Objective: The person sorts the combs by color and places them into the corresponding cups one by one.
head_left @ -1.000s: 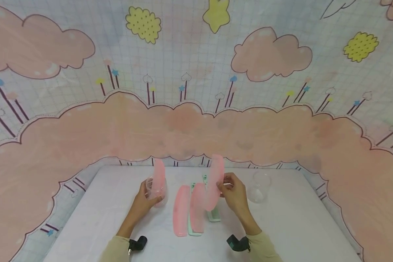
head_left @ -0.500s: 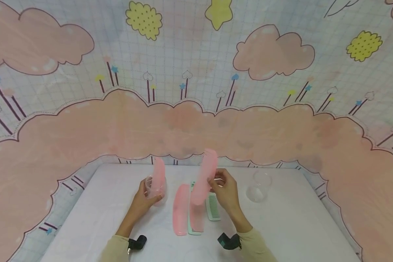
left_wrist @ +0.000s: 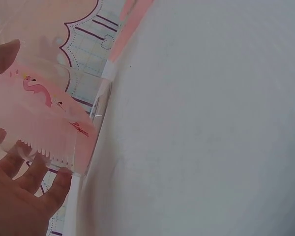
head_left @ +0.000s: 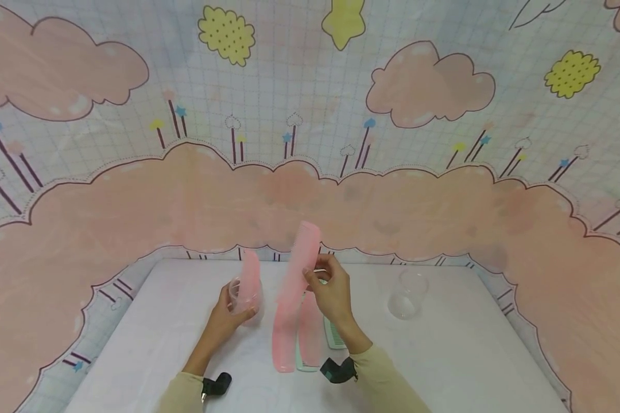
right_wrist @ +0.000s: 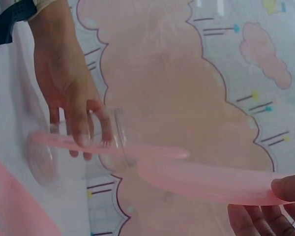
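My left hand (head_left: 228, 318) grips a clear cup (right_wrist: 42, 169) standing on the white table. A pink comb (head_left: 250, 269) stands inside it and sticks out above the rim; flamingos and teeth show on this comb (left_wrist: 39, 108) in the left wrist view. My right hand (head_left: 336, 292) pinches a second pink comb (head_left: 307, 241) between thumb and fingers, raised and tilted. Its lower end overlaps a pink comb (head_left: 284, 347) lying on the table. Beside that lies another pink comb (head_left: 310, 335) over a mint-green one (head_left: 307, 368).
Partly behind my right hand lies a mint-green comb (head_left: 334, 334). A second clear cup (head_left: 405, 307) stands at the right of the white table (head_left: 444, 355). A patterned cloth (head_left: 418, 212) with clouds rises behind the table.
My right hand has moved left with its pink comb, which has gone from over the green comb toward the cup. The left hand stays on the cup.
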The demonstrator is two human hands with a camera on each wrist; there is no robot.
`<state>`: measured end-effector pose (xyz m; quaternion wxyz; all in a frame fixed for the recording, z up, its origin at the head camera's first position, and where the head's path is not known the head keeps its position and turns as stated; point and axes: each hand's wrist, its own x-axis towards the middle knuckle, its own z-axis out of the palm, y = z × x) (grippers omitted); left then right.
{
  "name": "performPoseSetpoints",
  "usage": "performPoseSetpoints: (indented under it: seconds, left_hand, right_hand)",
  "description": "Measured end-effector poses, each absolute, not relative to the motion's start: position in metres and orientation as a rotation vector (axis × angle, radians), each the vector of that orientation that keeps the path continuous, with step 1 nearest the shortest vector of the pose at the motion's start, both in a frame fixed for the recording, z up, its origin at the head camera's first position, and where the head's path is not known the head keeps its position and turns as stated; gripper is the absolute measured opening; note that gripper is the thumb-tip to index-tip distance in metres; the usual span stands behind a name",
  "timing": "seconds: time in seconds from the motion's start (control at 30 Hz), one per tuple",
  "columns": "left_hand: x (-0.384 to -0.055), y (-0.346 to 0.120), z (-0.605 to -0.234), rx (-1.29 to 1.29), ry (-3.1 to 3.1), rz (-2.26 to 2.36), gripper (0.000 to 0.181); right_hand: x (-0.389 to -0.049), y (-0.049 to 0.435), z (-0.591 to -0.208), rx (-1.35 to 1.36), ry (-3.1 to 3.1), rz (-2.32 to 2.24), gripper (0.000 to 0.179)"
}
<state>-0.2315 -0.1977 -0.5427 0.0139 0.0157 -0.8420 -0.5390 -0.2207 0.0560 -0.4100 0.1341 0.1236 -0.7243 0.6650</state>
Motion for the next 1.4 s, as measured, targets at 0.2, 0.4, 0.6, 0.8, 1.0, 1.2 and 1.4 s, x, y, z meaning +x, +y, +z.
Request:
performPoseSetpoints:
  seconds: [0.2, 0.4, 0.6, 0.8, 1.0, 1.2, 1.4]
  left_hand:
    - [-0.23, -0.198, -0.545, 0.059, -2.608, -1.684, 0.095]
    - [-0.231, -0.198, -0.544, 0.054, -2.6, -1.679, 0.095]
    - [-0.233, -0.198, -0.544, 0.041, -2.607, -1.652, 0.094]
    - [-0.233, -0.197, -0.545, 0.044, -2.612, -1.653, 0.095]
    - [-0.232, -0.197, -0.544, 0.04, -2.608, -1.651, 0.094]
    - [-0.232, -0.197, -0.542, 0.044, -2.63, -1.646, 0.096]
    - [-0.231, -0.199, -0.543, 0.031, -2.622, -1.635, 0.094]
  right_hand:
    - [-0.216, 0.038, -0.394, 0.416, -2.068, 1.94, 0.023]
    - [-0.223, 0.028, -0.396, 0.436, -2.014, 1.969, 0.023]
    - [-0.226, 0.022, -0.396, 0.43, -2.011, 1.984, 0.024]
    - [-0.238, 0.012, -0.41, 0.427, -2.013, 1.966, 0.024]
    - [-0.243, 0.0, -0.415, 0.415, -1.993, 1.985, 0.023]
    - [-0.234, -0.009, -0.399, 0.405, -1.981, 1.996, 0.02]
    - [-0.251, -0.024, -0.422, 0.412, -1.995, 1.966, 0.02]
